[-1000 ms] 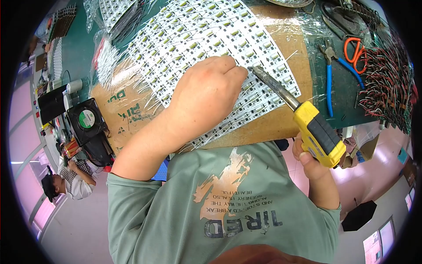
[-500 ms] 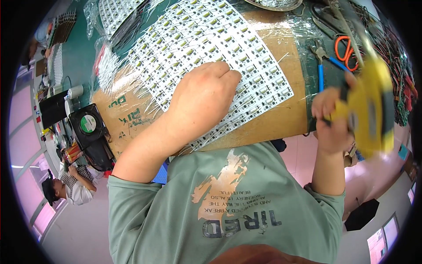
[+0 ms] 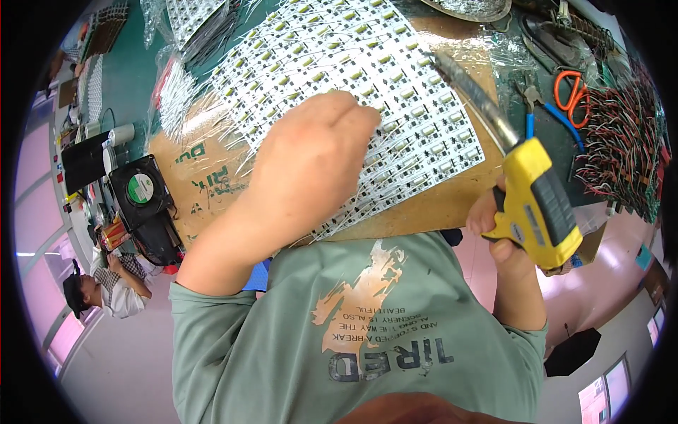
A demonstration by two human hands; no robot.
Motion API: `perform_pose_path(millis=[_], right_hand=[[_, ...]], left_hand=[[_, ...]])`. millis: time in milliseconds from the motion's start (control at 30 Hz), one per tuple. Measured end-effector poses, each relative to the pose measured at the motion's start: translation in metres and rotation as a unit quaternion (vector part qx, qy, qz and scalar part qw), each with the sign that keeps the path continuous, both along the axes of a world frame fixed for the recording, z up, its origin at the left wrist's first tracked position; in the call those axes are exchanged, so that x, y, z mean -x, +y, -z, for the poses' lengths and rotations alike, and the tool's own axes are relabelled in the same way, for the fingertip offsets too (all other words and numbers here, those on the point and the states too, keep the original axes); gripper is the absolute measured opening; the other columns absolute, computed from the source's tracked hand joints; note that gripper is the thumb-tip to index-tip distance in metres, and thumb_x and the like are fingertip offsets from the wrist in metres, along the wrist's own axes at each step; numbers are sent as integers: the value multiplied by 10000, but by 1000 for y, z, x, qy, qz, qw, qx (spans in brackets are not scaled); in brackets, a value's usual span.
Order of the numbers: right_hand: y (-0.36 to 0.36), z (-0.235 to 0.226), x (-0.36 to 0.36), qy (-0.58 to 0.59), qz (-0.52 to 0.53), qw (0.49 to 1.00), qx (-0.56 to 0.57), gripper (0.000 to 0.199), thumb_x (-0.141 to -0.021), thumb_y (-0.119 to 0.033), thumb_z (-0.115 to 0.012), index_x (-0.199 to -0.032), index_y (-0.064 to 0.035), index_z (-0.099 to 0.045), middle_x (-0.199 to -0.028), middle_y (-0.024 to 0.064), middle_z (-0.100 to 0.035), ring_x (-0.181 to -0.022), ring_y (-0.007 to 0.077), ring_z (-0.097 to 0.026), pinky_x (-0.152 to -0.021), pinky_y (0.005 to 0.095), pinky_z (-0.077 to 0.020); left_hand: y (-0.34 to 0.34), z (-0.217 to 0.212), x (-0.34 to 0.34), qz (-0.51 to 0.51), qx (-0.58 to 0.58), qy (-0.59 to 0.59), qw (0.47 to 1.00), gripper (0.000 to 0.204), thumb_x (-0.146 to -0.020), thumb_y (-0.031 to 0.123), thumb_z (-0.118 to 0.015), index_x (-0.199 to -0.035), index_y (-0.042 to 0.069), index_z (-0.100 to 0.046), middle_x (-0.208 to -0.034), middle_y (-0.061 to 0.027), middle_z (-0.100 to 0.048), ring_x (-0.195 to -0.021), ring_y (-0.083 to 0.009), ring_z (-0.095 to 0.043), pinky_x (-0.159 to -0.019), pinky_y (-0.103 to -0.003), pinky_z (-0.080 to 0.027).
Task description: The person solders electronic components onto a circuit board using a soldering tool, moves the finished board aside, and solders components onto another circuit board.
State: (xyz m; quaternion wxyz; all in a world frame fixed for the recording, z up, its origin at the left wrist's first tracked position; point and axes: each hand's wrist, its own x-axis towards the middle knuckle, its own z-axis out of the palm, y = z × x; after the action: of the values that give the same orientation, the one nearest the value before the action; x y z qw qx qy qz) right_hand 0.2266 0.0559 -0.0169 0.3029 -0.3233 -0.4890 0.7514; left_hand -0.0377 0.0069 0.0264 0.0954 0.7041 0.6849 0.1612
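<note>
Yellow soldering gun (image 3: pixel 538 205) spans the near edge of the green bench (image 3: pixel 127 79); long axis slants, tip toward far edge and leftward, over the circuit-board sheet (image 3: pixel 427 145), contact unclear. Right hand (image 3: pixel 494 230) wraps its grip. Left hand (image 3: pixel 314 155) curls over the sheet, fingertips hidden; hold cannot be told. Bare cardboard (image 3: pixel 455 203) borders the near edge; pinkish floor (image 3: pixel 614 265) beyond.

A yellow and black soldering gun (image 3: pixel 535 198) slants, tip near the right edge of a white circuit-board sheet (image 3: pixel 395 85)
</note>
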Motion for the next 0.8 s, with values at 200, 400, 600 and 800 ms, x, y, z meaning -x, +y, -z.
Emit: perform_pose_path(millis=[200,400,600,800], right_hand=[[-14,6,-17,-60,-31,997,31,841,-704,-451,-795,-1262,44,-407,-679,0,-442,-558,97,-419,-488,242,-357],[-18,7,-15,-69,-14,997,20,779,-725,-435,-776,-1233,50,-440,-634,11,-450,-517,96,-404,-460,233,-335],[-17,7,-19,-87,-17,996,9,719,-733,-400,-768,-1205,54,-471,-621,17,-454,-509,105,-410,-457,237,-335],[-16,2,-16,-99,-13,995,29,655,-739,-383,-757,-1156,45,-490,-617,18,-453,-505,111,-412,-454,243,-338]], left_hand=[[12,14,2,-14,-69,-38,997,98,-774,48,-649,-871,66,-657,-811,-79,-602,-742,-282,-603,-644,-363,-495],[11,32,-1,-17,-52,-36,998,113,-772,58,-657,-881,82,-668,-811,-64,-607,-741,-265,-607,-641,-354,-502],[11,32,-2,-17,-49,-28,998,115,-770,66,-661,-882,88,-671,-810,-60,-616,-742,-257,-612,-640,-353,-504],[12,32,-2,-15,-52,-34,998,110,-770,68,-661,-876,91,-671,-809,-57,-620,-745,-258,-615,-641,-351,-505]])
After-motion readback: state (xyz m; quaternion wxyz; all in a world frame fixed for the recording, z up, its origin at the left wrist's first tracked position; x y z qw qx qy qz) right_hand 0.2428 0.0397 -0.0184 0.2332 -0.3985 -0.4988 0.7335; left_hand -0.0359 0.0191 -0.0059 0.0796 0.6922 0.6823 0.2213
